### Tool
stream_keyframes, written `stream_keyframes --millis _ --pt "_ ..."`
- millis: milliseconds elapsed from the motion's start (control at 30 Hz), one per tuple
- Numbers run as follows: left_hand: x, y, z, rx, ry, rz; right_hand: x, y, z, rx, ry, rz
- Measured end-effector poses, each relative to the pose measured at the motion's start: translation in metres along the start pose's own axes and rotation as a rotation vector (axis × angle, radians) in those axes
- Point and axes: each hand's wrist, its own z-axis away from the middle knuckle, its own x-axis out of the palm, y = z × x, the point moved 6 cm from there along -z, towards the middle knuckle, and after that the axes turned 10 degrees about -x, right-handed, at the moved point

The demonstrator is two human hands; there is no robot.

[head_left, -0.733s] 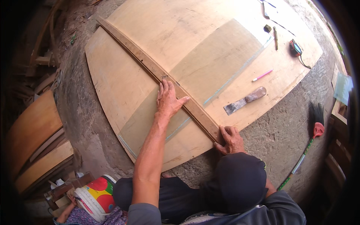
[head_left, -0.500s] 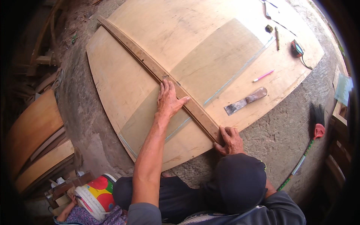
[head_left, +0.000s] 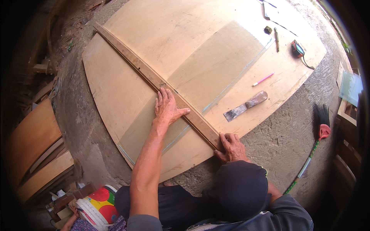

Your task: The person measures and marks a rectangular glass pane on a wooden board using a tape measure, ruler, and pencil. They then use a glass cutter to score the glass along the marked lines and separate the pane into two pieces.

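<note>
A long wooden strip (head_left: 138,68) lies slantwise across a large plywood sheet (head_left: 115,73) and over a greyish, see-through pane (head_left: 208,59) with light blue edges. My left hand (head_left: 167,107) lies on the strip's middle, thumb spread from the stretched fingers. At the strip's near end, my right hand (head_left: 232,148) closes thumb and fingers around its sides. Just right of the strip is a putty knife (head_left: 246,106) with a worn handle. Beyond it lie a pink pen (head_left: 263,79), a slim pen-like tool (head_left: 277,39), a small dark block (head_left: 268,29) and a tape measure (head_left: 297,49).
A red-headed broom (head_left: 323,131) lies on the rough floor (head_left: 277,134) at right, near bluish sheet pieces (head_left: 351,87). Curved wooden boards (head_left: 32,138) stack at left. Beside a colourful bucket (head_left: 101,204), another person's patterned clothing (head_left: 86,225) shows. Dark cloth (head_left: 241,188) fills the lower middle.
The whole view has shifted slightly, so the board and tools appear further left. Both hands keep nearly the same places on the strip.
</note>
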Motion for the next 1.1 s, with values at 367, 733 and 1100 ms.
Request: stream_keyframes --millis 367,733,1100 --pt "-0.007 0.011 -0.002 -0.021 -0.082 -0.075 -0.233 0.227 -0.184 0.083 0.669 0.190" --pt "0.003 0.002 -0.005 -0.044 -0.132 -0.019 -0.308 0.405 -0.288 0.426 0.178 0.687" --pt "0.005 0.002 -0.004 -0.060 -0.136 0.020 -0.252 0.272 -0.304 0.110 0.646 0.297"
